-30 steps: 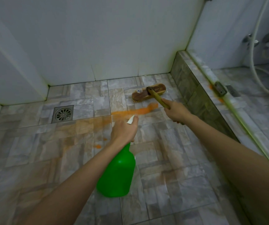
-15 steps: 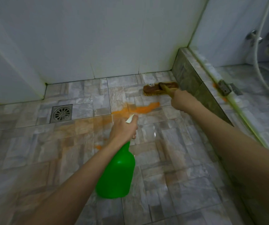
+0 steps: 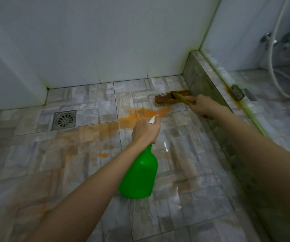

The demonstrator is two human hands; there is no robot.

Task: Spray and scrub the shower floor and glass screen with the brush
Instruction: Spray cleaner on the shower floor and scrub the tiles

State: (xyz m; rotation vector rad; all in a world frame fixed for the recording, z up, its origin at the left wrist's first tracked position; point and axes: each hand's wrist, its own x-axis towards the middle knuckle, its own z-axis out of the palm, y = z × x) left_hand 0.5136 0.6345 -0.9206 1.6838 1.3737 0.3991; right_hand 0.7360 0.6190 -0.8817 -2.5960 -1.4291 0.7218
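Sliding across the wet floor over the last 1 second, the brush has left the open tiles. It now sits bristles down at the foot of the kerb, its far end touching it or very nearly so. The right hand has its fingers wrapped round the wooden handle, close to the kerb face. The left hand has hardly moved. Its fingers are clenched round the neck of the green spray bottle, nozzle aimed at the orange stain, which lies a little out from the kerb and just short of the bristles. That stain looks much as it did before, so the stroke seems to have run alongside it, not through it. Floor scrubbing looks under way but early, and the glass screen standing on the kerb shows no clear sign of work yet.
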